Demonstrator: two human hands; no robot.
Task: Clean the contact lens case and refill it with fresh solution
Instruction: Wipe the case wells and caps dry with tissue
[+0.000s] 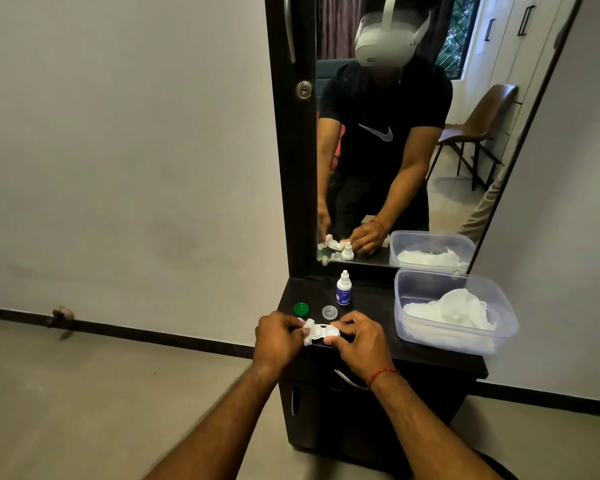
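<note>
Wiping is the step in hand, at lower centre of the frame. The left hand (pixel 280 336) has its grip clamped on a wad of white tissue (pixel 307 331), pressed into the left well of the contact lens case (pixel 323 332). The right hand (pixel 355 336) has its grip closed on the case's right end, steadying it just above the front edge of the dark counter (pixel 440 358). Both caps are off: a green cap (pixel 301 309) and a clear cap (pixel 329 311) lie just behind the case. The solution bottle (pixel 343 288) stands upright further back, capped. A plastic tub (pixel 454 311) of tissue sits at centre right. Next, judging by the layout, the right well needs wiping before the bottle is opened.
</note>
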